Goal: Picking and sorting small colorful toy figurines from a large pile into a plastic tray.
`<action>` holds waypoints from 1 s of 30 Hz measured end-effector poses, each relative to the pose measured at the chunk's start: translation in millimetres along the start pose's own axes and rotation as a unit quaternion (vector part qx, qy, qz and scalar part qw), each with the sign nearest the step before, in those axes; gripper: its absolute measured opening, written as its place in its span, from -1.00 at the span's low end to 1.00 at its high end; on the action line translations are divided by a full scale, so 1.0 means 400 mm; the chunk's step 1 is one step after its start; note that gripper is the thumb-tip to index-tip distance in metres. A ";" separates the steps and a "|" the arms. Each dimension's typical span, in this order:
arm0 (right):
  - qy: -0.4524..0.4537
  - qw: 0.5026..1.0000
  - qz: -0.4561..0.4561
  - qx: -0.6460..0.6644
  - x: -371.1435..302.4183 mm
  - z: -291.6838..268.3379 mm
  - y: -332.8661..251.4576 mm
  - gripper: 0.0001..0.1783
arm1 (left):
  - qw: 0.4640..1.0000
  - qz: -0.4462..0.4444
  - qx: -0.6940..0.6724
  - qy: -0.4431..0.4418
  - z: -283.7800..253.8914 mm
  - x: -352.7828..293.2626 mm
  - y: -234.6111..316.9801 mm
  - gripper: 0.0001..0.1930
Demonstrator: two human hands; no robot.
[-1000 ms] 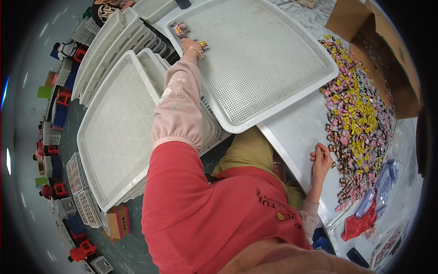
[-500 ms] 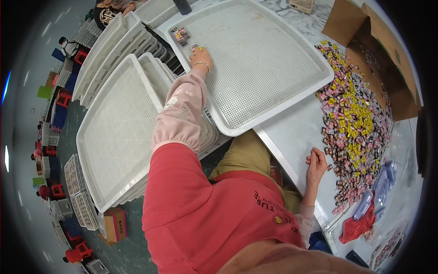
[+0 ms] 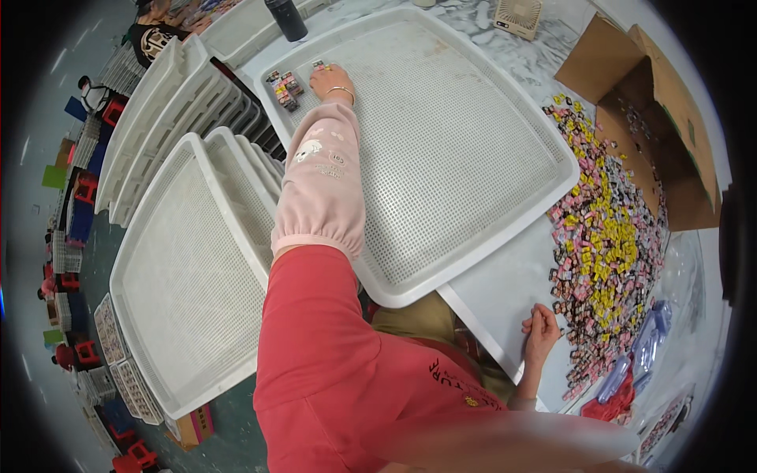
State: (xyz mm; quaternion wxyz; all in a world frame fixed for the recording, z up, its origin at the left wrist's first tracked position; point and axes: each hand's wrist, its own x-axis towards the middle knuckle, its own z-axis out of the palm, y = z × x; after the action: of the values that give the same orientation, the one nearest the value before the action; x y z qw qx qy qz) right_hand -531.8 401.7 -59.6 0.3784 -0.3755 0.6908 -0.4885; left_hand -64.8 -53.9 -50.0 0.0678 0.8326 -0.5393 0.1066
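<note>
Well — left hand [image 3: 331, 82] over perforated plastic tray [image 3: 449, 165] — boxy pieces [image 3: 285, 92] beside.

From our left hand [image 3: 330, 81], we have clear room across the tray [image 3: 465, 181] between 3 and 5 o'clock; a small block of pieces [image 3: 284, 93] obstructs 9, a dark bottle [image 3: 285, 20] 11. From our right hand [image 3: 542, 335], bare bench [image 3: 505, 276] opens toward 11 o'clock; heaped pieces [image 3: 603, 244] bar 1, the cardboard box [image 3: 674, 118] behind.
</note>
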 end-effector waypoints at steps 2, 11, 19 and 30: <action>0.005 1.000 0.009 -0.002 0.002 0.000 0.001 -0.83 | 1.000 -0.014 0.009 0.016 0.024 0.023 -0.006 -0.70; 0.023 0.999 0.023 -0.007 0.009 0.010 0.007 -0.80 | 0.996 -0.055 -0.012 0.071 0.039 0.076 -0.034 -0.67; 0.024 1.000 0.017 0.008 0.012 0.011 0.006 -0.83 | 0.984 0.117 -0.095 0.097 -0.097 -0.115 0.115 -0.57; -0.002 0.999 -0.015 0.042 -0.010 0.015 0.011 -0.81 | 0.733 0.536 -0.382 -0.175 -0.260 -0.744 0.373 -0.33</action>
State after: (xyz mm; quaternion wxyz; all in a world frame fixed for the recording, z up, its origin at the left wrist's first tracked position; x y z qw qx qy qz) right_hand -525.4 404.1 -64.7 0.3879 -0.3710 0.6628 -0.5221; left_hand -329.5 171.6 -24.1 0.2160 0.3137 -0.8938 -0.2369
